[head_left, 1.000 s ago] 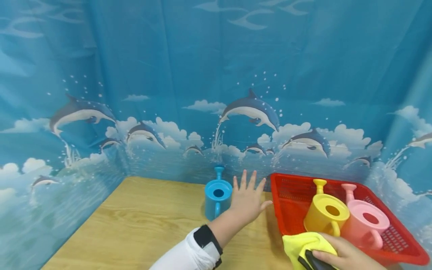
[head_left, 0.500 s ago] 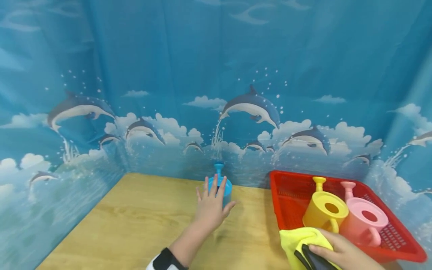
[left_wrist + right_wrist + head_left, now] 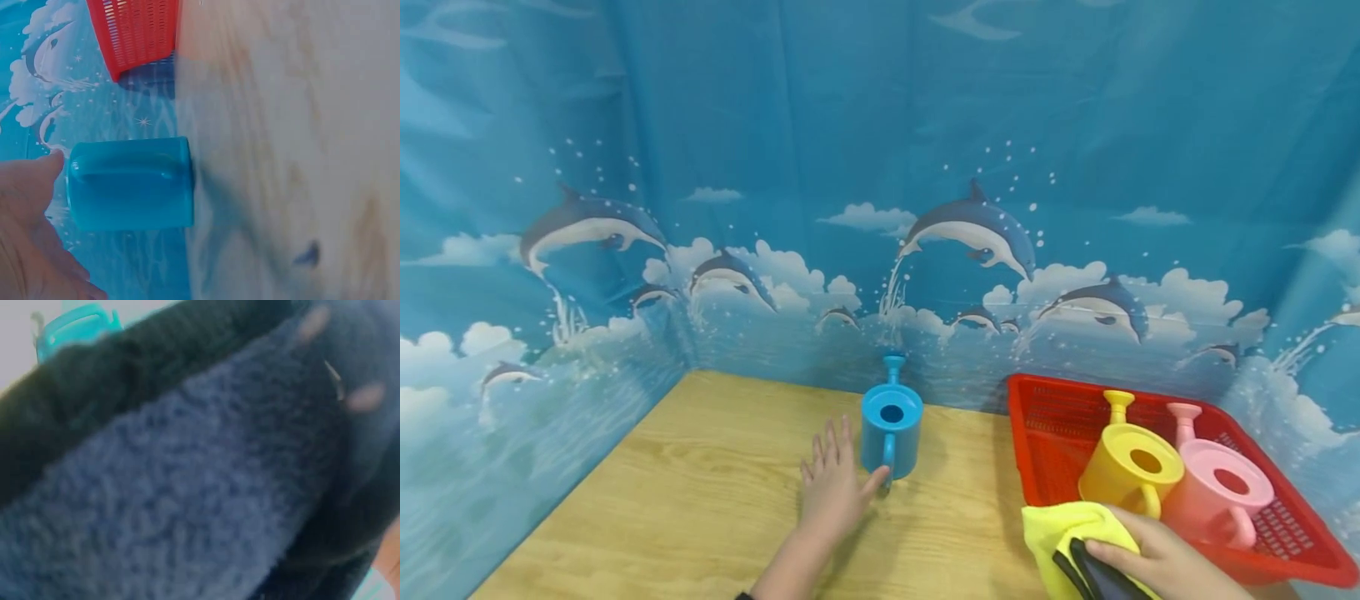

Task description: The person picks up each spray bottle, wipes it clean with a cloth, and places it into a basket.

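A blue watering can (image 3: 872, 446) stands upright on the wooden table, its spout toward the back curtain and its handle facing me. Beside it on the left is my left hand (image 3: 833, 500), fingers spread and relaxed, thumb tip close to the handle. The left wrist view shows that can (image 3: 131, 200) with the left hand (image 3: 25, 219) at its side, holding nothing. At the lower right my right hand (image 3: 1161, 550) grips a folded yellow and black cloth (image 3: 1067, 525) at the front of the red basket. Fuzzy cloth (image 3: 181, 487) fills most of the right wrist view.
A red plastic basket (image 3: 1021, 450) sits on the right of the table (image 3: 715, 467). In it are a yellow watering can (image 3: 1097, 475) and a pink watering can (image 3: 1195, 500), side by side. A blue dolphin-print curtain (image 3: 820, 125) encloses the back and sides.
My left hand has moved leftward and down, passing in front of the blue watering can to its left side. The right hand keeps its grip on the cloth in nearly the same place.
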Tool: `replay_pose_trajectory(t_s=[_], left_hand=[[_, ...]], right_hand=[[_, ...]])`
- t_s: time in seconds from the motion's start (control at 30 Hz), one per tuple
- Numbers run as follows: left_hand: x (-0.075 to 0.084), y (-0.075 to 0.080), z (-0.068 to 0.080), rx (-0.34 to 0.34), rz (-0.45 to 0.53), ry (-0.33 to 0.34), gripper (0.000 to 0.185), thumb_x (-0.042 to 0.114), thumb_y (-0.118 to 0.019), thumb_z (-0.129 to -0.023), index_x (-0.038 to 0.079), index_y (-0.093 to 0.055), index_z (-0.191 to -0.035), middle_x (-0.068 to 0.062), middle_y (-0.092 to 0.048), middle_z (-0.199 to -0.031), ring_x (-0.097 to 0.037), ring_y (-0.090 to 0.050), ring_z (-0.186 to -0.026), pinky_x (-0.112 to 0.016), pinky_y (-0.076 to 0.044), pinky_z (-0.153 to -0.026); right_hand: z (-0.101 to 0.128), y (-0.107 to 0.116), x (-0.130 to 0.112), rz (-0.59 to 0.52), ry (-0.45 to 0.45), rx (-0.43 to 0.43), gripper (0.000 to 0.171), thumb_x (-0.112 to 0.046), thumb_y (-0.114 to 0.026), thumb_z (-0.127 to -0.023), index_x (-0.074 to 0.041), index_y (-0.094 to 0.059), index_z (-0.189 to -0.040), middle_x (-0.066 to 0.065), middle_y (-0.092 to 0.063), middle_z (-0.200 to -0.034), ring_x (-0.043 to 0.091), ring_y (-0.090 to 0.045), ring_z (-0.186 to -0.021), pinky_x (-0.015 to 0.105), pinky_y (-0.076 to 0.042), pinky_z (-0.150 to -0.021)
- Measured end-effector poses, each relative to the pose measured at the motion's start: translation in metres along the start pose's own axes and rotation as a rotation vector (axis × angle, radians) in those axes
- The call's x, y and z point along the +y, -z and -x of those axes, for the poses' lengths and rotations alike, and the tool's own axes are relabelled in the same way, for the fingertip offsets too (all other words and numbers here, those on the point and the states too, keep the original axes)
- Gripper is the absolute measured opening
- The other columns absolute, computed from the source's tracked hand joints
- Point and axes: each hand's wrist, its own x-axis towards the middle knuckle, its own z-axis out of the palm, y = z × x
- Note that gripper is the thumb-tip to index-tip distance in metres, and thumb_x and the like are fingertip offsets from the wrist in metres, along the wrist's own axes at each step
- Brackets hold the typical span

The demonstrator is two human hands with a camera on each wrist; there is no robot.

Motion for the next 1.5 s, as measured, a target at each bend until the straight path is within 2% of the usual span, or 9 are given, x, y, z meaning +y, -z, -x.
replay_pose_trajectory(t_s=[0.17, 0.37, 0.57, 0.7, 0.87, 1.0, 1.13, 1.3, 1.5], left_hand=[[-0.003, -0.008, 0.002, -0.006, 0.015, 0.046, 0.095, 0.052, -0.065, -0.086, 0.001, -0.020, -0.151, -0.029, -0.021, -0.154, -0.052, -0.026, -0.139, -0.069, -0.026, -0.106], [-0.001, -0.018, 0.002, -0.003, 0.104, 0.031, 0.087, 0.047, -0.069, -0.085, -0.009, -0.034, -0.141, -0.032, -0.040, -0.142, -0.049, -0.042, -0.129, -0.061, -0.036, -0.104], [0.004, -0.023, -0.004, 0.005, 0.162, 0.077, 0.075, 0.045, -0.070, -0.085, -0.009, -0.045, -0.130, -0.027, -0.054, -0.120, -0.043, -0.058, -0.107, -0.057, -0.050, -0.086], [0.006, -0.024, -0.007, -0.008, 0.209, 0.080, 0.062, 0.042, -0.069, -0.087, -0.005, -0.049, -0.122, -0.022, -0.057, -0.113, -0.039, -0.060, -0.105, -0.054, -0.051, -0.086], [0.008, -0.025, -0.011, -0.077, 0.255, 0.048, 0.054, 0.040, -0.065, -0.091, -0.002, -0.050, -0.121, -0.022, -0.059, -0.117, -0.041, -0.059, -0.110, -0.056, -0.050, -0.089], [0.011, -0.028, -0.013, -0.102, 0.286, 0.036, 0.048, 0.040, -0.058, -0.095, 0.000, -0.050, -0.120, -0.021, -0.062, -0.115, -0.041, -0.061, -0.109, -0.056, -0.050, -0.088], [0.011, -0.028, -0.014, -0.082, 0.314, 0.005, 0.035, 0.033, -0.053, -0.099, 0.001, -0.052, -0.113, -0.014, -0.063, -0.101, -0.034, -0.064, -0.098, -0.051, -0.052, -0.082], [0.015, -0.025, -0.014, -0.111, 0.344, -0.025, 0.024, 0.026, -0.049, -0.102, 0.003, -0.051, -0.101, -0.005, -0.052, -0.083, -0.022, -0.057, -0.080, -0.041, -0.048, -0.068], [0.014, -0.019, -0.014, -0.122, 0.370, -0.007, 0.020, 0.023, -0.047, -0.102, 0.003, -0.052, -0.099, -0.006, -0.057, -0.088, -0.022, -0.057, -0.079, -0.040, -0.048, -0.068]], right_hand=[[-0.003, -0.003, 0.002, -0.008, 0.090, 0.006, 0.036, -0.015, -0.049, -0.101, 0.010, -0.049, -0.127, -0.015, -0.061, -0.102, 0.001, -0.055, -0.084, 0.018, -0.048, -0.072], [-0.003, -0.006, 0.007, -0.020, 0.175, 0.012, 0.032, -0.011, -0.048, -0.101, 0.011, -0.048, -0.125, -0.016, -0.062, -0.103, 0.001, -0.057, -0.086, 0.018, -0.050, -0.074], [-0.003, -0.007, 0.007, 0.009, 0.209, 0.048, 0.029, -0.008, -0.049, -0.100, 0.009, -0.050, -0.124, -0.015, -0.063, -0.104, -0.001, -0.056, -0.088, 0.020, -0.050, -0.074], [-0.003, -0.007, 0.004, -0.001, 0.164, 0.049, 0.032, -0.012, -0.051, -0.100, 0.010, -0.050, -0.124, -0.017, -0.061, -0.102, -0.002, -0.055, -0.087, 0.019, -0.050, -0.073], [0.000, -0.007, 0.001, -0.002, 0.131, 0.054, 0.035, -0.015, -0.052, -0.099, 0.010, -0.050, -0.125, -0.015, -0.061, -0.101, -0.002, -0.054, -0.085, 0.020, -0.050, -0.072], [0.001, -0.006, -0.002, -0.057, 0.049, 0.040, 0.041, -0.021, -0.052, -0.100, 0.008, -0.049, -0.129, -0.013, -0.062, -0.100, 0.000, -0.055, -0.084, 0.019, -0.050, -0.073], [0.000, -0.006, -0.004, -0.051, 0.004, 0.044, 0.044, -0.024, -0.054, -0.099, 0.006, -0.049, -0.130, -0.005, -0.062, -0.102, 0.000, -0.054, -0.084, 0.019, -0.050, -0.073], [0.001, -0.005, -0.005, -0.064, -0.061, 0.043, 0.048, -0.027, -0.055, -0.099, 0.006, -0.047, -0.132, 0.006, -0.061, -0.105, 0.002, -0.054, -0.083, 0.019, -0.048, -0.071], [0.001, -0.006, -0.005, -0.040, -0.012, 0.051, 0.045, -0.025, -0.054, -0.099, 0.005, -0.048, -0.132, -0.002, -0.062, -0.104, 0.000, -0.054, -0.084, 0.019, -0.048, -0.072]])
